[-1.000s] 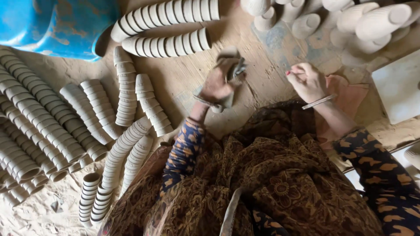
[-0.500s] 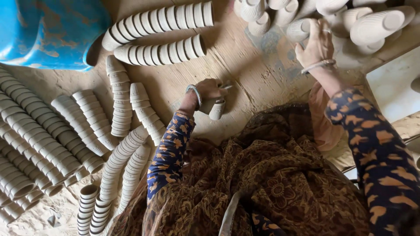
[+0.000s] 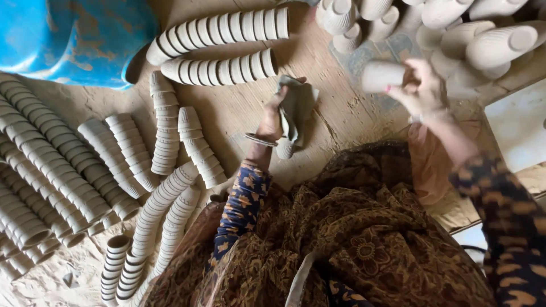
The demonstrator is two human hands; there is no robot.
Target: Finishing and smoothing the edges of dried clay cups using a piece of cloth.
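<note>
My left hand (image 3: 274,116) grips a grey-green cloth (image 3: 298,108) wrapped about a small clay cup (image 3: 284,149), held low over the sandy floor. A bangle circles that wrist. My right hand (image 3: 421,88) is raised at the upper right and holds a pale unfired clay cup (image 3: 382,75) on its side, just lifted from the cluster of loose cups (image 3: 483,40) behind it. My patterned brown clothing (image 3: 341,244) fills the lower middle of the view.
Long rows of nested clay cups lie on the floor: two rows (image 3: 219,48) at top centre, several rows (image 3: 57,165) at the left and curved rows (image 3: 162,210) by my knee. A blue tub (image 3: 74,37) stands top left, a pale slab (image 3: 517,131) at the right.
My right hand reached up to the loose cups and came back holding one. My left hand shifted slightly with the cloth and cup; the view moved in closer.
</note>
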